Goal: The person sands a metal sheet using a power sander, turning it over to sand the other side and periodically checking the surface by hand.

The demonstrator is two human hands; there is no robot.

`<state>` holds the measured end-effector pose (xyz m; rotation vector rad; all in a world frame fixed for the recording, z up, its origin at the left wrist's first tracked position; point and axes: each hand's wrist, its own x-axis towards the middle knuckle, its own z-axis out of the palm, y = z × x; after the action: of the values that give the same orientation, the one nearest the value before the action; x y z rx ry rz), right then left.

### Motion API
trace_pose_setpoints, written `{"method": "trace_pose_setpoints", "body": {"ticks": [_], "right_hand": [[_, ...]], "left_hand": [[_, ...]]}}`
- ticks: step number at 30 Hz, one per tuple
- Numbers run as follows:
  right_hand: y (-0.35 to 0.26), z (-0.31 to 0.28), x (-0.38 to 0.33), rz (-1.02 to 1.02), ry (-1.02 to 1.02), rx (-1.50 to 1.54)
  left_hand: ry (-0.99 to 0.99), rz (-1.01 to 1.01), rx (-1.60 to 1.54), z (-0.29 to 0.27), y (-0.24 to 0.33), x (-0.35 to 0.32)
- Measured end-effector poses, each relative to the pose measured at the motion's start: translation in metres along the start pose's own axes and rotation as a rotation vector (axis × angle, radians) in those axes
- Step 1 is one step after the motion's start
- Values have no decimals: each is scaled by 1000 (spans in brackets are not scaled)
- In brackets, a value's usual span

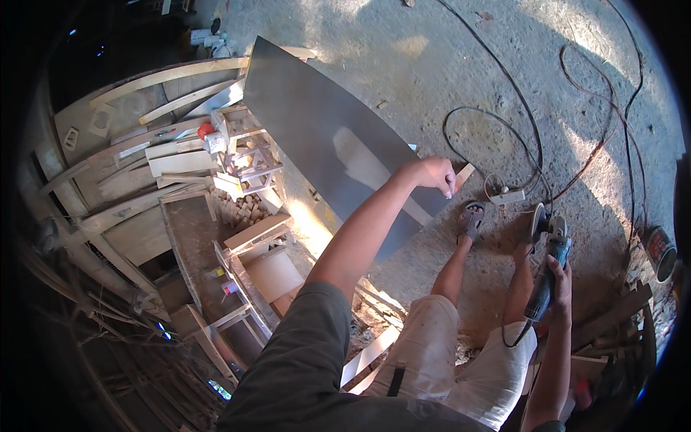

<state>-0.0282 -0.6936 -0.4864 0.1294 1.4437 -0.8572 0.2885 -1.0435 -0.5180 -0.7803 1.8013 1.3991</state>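
My right hand (561, 277) is wrapped round an angle grinder (540, 294) with a dark body and a teal part near its head. The grinder points away from me, its round disc (537, 222) on the left side, and a cord loops from its rear end. My left hand (434, 174) is over the near right end of a long dark grey panel (299, 108). Its fingers are bent and pressed together, pointing down; what they hold, if anything, is hidden. A pale piece of wood (465, 174) shows just beyond those fingers.
A white power strip (508, 196) lies on the concrete floor by my feet, with dark cables (504, 68) looping beyond. Wooden stools (248, 155), boards and a workbench (191, 237) crowd the left. A bucket (660, 253) stands at far right, near scrap timber (612, 317).
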Motion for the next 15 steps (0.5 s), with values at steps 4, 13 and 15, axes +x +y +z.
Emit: {"method": "trace_pose_setpoints", "body": {"ticks": [4,13,15], "right_hand": [[-4,-6,1,-31,-38,-27],[-10,-7,-4,-63,-12,-74],[-20,-2,-12,-56,-4,-84]], "left_hand": [[112,156,161,9,2,-7],[471,183,670,42,26,-34],[476,162,678,44,37,-54]]}}
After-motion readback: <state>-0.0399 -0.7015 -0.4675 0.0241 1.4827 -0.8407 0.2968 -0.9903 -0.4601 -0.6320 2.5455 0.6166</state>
